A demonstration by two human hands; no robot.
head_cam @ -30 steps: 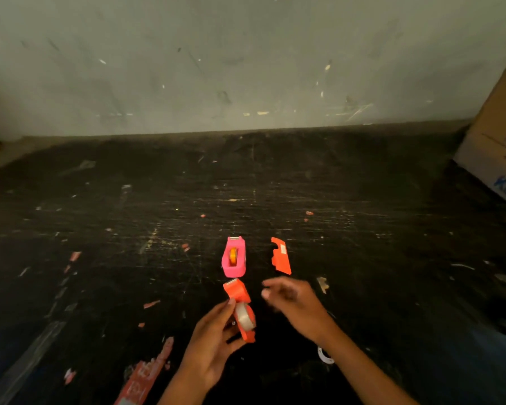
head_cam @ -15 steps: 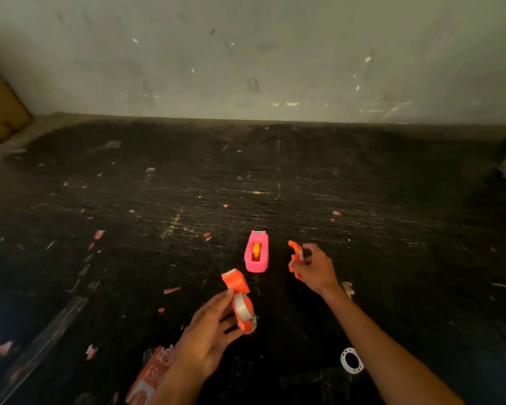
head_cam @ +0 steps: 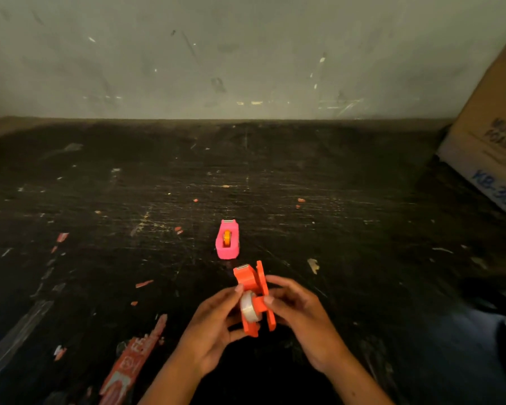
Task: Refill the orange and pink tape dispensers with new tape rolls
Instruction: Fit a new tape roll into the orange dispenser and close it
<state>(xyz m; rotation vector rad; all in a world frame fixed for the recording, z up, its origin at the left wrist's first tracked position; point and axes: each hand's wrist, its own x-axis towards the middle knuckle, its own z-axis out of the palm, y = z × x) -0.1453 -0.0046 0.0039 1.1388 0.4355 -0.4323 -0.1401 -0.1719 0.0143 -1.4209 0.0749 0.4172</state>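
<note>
— Hands? The left hand (head_cam: pixel 214 325) grips the orange dispenser (head_cam: pixel 247 290) with its tape roll (head_cam: pixel 249 309); the right hand (head_cam: pixel 297 312) presses the side cover (head_cam: pixel 265 296) alongside.
— And pink?
— The pink dispenser (head_cam: pixel 228 240) stands on the worktop (head_cam: pixel 362 229) just beyond, lengthwise away.

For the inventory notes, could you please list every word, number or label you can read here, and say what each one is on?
"KB-303", blue, cut off by the frame edge: on the cardboard box at the right.
Dark print higher on the same box: too blurred to read.
White lettering on the red wrapper strip lying on the table: too blurred to read.
Orange dispenser and pink dispenser: no text visible.
</note>
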